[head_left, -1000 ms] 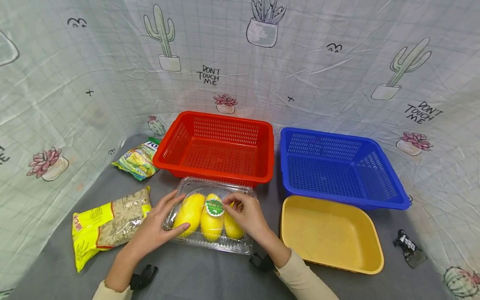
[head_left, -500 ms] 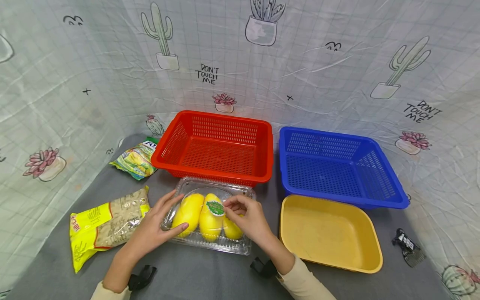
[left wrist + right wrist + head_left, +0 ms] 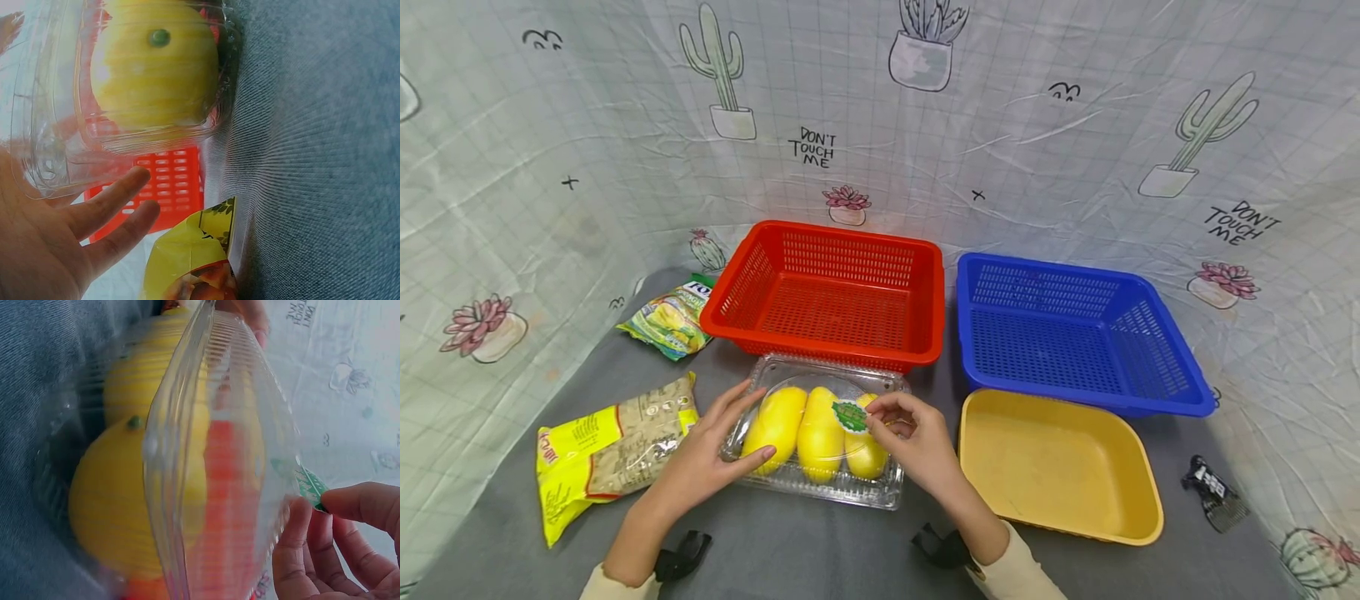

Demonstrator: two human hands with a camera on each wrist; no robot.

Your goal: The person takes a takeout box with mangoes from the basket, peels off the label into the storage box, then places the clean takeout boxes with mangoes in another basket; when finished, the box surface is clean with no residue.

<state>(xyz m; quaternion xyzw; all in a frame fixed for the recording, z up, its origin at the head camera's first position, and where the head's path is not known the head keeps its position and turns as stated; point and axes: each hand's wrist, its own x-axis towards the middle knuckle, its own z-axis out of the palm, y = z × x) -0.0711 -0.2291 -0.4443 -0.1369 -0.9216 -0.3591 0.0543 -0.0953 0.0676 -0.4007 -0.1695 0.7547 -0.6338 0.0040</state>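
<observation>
The clear box of yellow fruit sits mid-table, just before the red basket. The left hand lies flat against its left side, fingers straight. The right hand pinches the green sticker; pulled sharply, it could tear or drag the light box sideways.

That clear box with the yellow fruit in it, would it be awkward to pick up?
Probably somewhat. The clear plastic box looks thin and glossy, so it may flex and slip under the fingers. The three yellow fruits nearly fill it, so it is likely heavy for so flimsy a shell. They are rounded and might roll inside if it tips.
</observation>
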